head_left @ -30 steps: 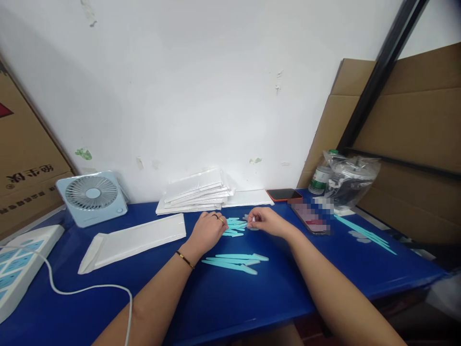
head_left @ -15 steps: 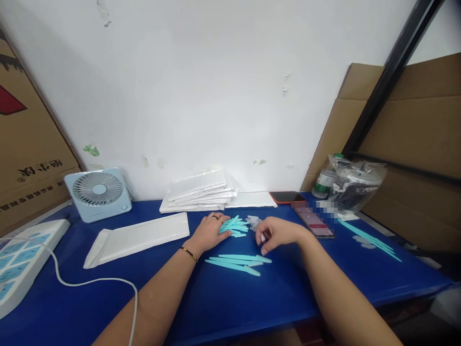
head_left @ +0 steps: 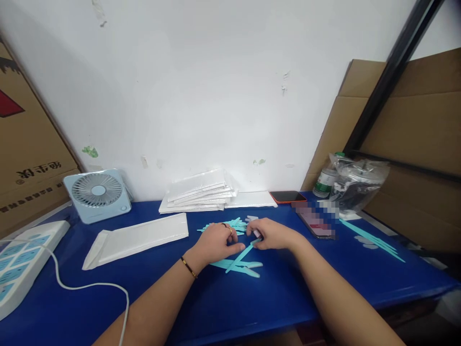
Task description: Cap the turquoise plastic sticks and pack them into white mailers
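Observation:
My left hand and my right hand meet over the middle of the blue table. Together they pinch one slim turquoise plastic stick, which slants down to the left from my right fingers. Just below it lie a few more turquoise sticks side by side. Behind my hands sits a loose pile of the same sticks with a few pale caps beside them. My left wrist wears a thin bracelet, and rings show on its fingers.
A white pouch lies flat to the left, a stack of white packets against the wall. A small fan, a power strip with white cable, two phones, a plastic bag, a bottle and cardboard boxes surround.
Both hands have drawn back from the far pile toward me. They came together and now hold a single stick above the near row, which has been disturbed.

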Available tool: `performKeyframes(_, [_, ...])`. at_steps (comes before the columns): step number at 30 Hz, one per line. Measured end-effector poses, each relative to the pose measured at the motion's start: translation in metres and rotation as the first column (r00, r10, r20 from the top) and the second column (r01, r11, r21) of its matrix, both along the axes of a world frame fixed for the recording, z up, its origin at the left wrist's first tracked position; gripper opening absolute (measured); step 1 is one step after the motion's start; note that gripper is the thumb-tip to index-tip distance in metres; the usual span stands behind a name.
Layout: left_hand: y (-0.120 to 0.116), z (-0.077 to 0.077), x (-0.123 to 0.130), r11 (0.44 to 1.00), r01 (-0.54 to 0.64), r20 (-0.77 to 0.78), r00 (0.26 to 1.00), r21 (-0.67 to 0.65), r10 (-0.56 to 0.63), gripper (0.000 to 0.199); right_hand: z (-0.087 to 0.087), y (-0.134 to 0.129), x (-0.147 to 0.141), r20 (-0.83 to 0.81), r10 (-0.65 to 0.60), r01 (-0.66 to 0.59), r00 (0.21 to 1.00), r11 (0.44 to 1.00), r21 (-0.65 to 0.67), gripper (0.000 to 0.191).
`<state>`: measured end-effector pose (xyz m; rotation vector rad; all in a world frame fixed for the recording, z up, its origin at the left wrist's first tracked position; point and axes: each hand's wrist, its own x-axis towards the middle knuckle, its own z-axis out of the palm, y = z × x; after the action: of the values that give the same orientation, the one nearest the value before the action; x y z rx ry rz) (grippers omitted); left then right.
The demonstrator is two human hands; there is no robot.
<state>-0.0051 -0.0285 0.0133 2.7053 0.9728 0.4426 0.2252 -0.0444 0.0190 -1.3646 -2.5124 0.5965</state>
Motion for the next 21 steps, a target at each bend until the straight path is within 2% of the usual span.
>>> performKeyframes(5, [-0.004, -0.007, 0.007, 0.999, 0.023, -0.057, 0.998, -0.041, -0.025, 0.02, -0.001, 0.002, 0.001, 0.024, 0.003, -0.002, 1.0, 0.999, -0.035, 0.009])
performKeyframes(10, [0.006, -0.003, 0.002, 1.0, -0.017, -0.074, 0.997, -0.023, 0.015, 0.018, 0.001, 0.006, 0.008, -0.037, 0.007, -0.011, 0.999, 0.996, -0.09, 0.017])
performKeyframes(13, [0.019, 0.0, -0.009, 0.992, -0.119, -0.064, 0.991, 0.043, 0.121, 0.019, 0.002, 0.012, 0.016, -0.101, -0.145, 0.144, 0.984, 0.989, -0.026, 0.015])
performKeyframes(16, [0.032, -0.001, -0.02, 0.98, -0.197, -0.049, 0.979, 0.028, 0.198, 0.018, -0.001, 0.021, 0.021, -0.156, -0.32, 0.335, 0.935, 0.939, 0.081, 0.015])
performKeyframes(19, [0.034, -0.001, -0.023, 0.976, -0.216, 0.011, 0.976, 0.004, 0.216, 0.019, -0.005, 0.026, 0.022, -0.179, -0.348, 0.376, 0.92, 0.913, 0.157, 0.014])
performKeyframes(21, [0.027, 0.002, -0.02, 0.987, -0.159, 0.055, 0.986, 0.004, 0.159, 0.026, -0.005, 0.026, 0.021, -0.19, -0.341, 0.375, 0.921, 0.907, 0.19, 0.014])
